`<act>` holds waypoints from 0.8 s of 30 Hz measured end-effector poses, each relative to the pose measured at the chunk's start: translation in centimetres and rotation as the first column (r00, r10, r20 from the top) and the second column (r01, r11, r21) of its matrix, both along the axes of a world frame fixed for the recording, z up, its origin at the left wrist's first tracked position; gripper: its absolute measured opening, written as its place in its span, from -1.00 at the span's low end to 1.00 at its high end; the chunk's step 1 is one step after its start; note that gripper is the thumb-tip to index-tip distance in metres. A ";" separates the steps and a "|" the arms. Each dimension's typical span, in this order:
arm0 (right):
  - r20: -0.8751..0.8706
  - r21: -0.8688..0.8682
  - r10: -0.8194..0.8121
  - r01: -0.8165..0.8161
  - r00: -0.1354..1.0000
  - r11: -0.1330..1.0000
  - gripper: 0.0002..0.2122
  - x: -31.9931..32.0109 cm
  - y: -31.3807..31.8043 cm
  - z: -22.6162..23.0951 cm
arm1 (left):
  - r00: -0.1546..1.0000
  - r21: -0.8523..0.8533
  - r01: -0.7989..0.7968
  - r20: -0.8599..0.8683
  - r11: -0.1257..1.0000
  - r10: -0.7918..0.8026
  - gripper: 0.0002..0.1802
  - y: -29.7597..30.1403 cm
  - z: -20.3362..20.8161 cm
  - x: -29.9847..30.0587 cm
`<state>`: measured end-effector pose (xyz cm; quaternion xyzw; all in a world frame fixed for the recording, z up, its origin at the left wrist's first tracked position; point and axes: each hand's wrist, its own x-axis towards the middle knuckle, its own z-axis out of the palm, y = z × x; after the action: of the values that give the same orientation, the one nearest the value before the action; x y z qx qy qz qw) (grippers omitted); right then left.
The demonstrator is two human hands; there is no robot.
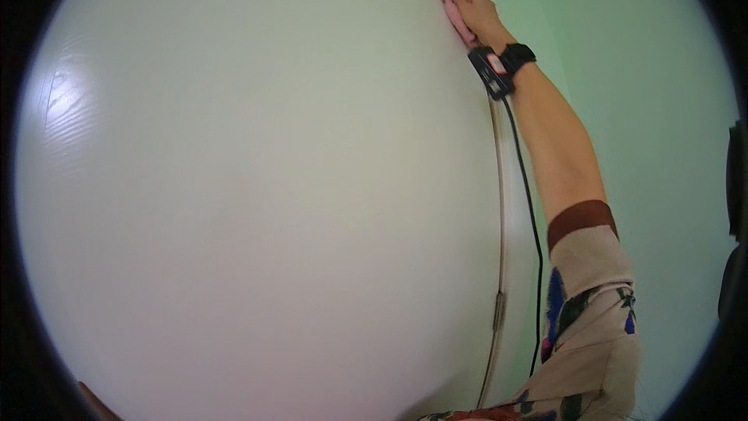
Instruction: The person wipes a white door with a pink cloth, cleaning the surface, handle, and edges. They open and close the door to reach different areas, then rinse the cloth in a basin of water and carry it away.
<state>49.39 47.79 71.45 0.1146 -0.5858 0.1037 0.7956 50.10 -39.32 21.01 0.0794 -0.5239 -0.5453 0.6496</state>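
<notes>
Raised high, my right hand (481, 15) is closed around a pink cloth (458, 19). The cloth is bunched at the fingers, and a length of it hangs along the edge of a white door (273, 187). Hand and cloth are at the upper hinge-side corner of the door, beside its frame. My fingers are partly hidden by the cloth. My left hand does not show. At the lower left rim is only a thin brown sliver (95, 401) that I cannot make out.
A metal hinge (499, 310) sits in the gap between door and frame. A pale green wall (662, 148) stands at the right. From the black device (492, 72) on my right wrist, a black cable (535, 238) hangs down. Dark objects (732, 179) show at the right rim.
</notes>
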 end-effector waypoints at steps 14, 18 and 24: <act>0.097 0.762 0.360 -0.302 0.928 0.573 -0.76 -2.5 -3.5 -15.2 | 0.994 -0.075 0.108 0.018 0.991 -0.107 -0.26 8.0 -2.9 -1.3; 0.059 -0.056 0.035 -0.032 0.998 0.998 -0.68 -3.3 2.6 -8.8 | 0.983 -0.091 0.184 0.021 0.979 -0.183 -0.27 10.4 -3.2 -1.0; -0.102 -0.208 0.172 -0.190 0.980 0.960 -0.59 -5.1 2.8 0.7 | 0.983 -0.193 0.184 0.018 0.964 -0.184 -0.45 19.7 -1.7 0.2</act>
<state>44.32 50.61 72.13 0.0848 -0.5247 0.2344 0.8140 50.29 -19.67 19.33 -0.0333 -0.5796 -0.5497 0.6006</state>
